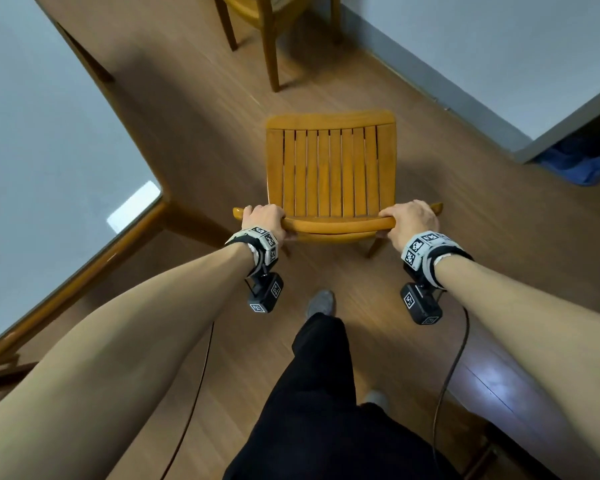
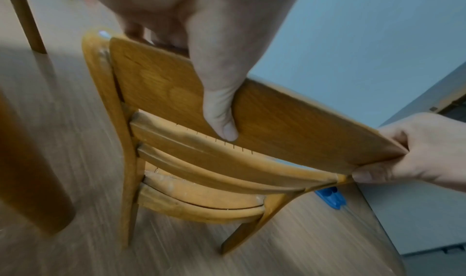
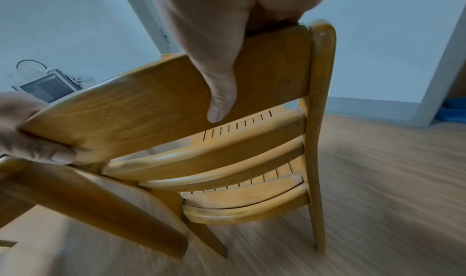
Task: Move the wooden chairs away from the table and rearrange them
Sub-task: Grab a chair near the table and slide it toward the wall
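A wooden chair [image 1: 329,171] with a slatted seat stands on the floor in front of me, its back toward me. My left hand [image 1: 264,220] grips the left end of its top back rail [image 1: 336,224], thumb pressed on the near face, as the left wrist view shows [image 2: 221,93]. My right hand [image 1: 411,220] grips the right end of the same rail, thumb down the rail's back [image 3: 221,81]. A second wooden chair [image 1: 267,15] stands farther ahead by the wall. The glass-topped table [image 1: 42,161] with a wooden rim lies to my left.
A grey-skirted wall [image 1: 465,64] runs along the right, with a doorway and a blue thing [image 1: 582,164] on the floor there. My leg and foot [image 1: 321,303] are just behind the chair. Cables [image 1: 444,382] hang from both wrists. Wooden floor [image 1: 194,133] lies between table and chair.
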Demonstrator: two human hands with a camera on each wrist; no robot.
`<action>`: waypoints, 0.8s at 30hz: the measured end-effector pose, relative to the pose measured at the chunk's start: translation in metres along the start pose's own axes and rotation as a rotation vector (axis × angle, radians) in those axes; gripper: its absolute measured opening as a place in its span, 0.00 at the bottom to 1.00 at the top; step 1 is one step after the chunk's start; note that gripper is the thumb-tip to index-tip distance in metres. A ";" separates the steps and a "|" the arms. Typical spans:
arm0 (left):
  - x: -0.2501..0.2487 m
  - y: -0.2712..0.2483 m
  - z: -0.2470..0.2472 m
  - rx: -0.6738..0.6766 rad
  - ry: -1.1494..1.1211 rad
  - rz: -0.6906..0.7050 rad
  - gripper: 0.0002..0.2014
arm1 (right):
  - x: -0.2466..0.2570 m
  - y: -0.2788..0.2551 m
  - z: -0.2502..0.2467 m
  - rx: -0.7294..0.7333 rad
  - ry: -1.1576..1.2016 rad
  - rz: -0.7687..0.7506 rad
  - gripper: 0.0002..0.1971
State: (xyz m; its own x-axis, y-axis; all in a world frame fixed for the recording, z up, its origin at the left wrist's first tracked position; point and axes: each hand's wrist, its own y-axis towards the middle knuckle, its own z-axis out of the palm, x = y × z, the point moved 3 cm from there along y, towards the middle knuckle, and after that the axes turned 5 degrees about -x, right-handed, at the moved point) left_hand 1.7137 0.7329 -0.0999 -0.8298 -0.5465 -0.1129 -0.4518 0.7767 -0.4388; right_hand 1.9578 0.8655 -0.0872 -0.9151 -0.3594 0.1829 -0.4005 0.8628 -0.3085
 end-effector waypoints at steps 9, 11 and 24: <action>0.010 0.103 -0.100 -0.053 -0.070 0.078 0.18 | 0.050 0.099 -0.053 0.040 0.012 0.073 0.11; 0.010 0.123 -0.114 -0.049 -0.082 0.090 0.18 | 0.057 0.118 -0.053 0.039 0.025 0.098 0.13; 0.001 0.302 -0.218 -0.063 -0.018 0.162 0.19 | 0.091 0.296 -0.109 0.029 0.086 0.124 0.17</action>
State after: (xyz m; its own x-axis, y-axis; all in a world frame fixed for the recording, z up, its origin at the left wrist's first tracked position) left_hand 1.5051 1.0357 -0.0384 -0.8879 -0.4174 -0.1935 -0.3326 0.8729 -0.3569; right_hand 1.7615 1.1267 -0.0601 -0.9506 -0.2181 0.2210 -0.2874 0.8874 -0.3605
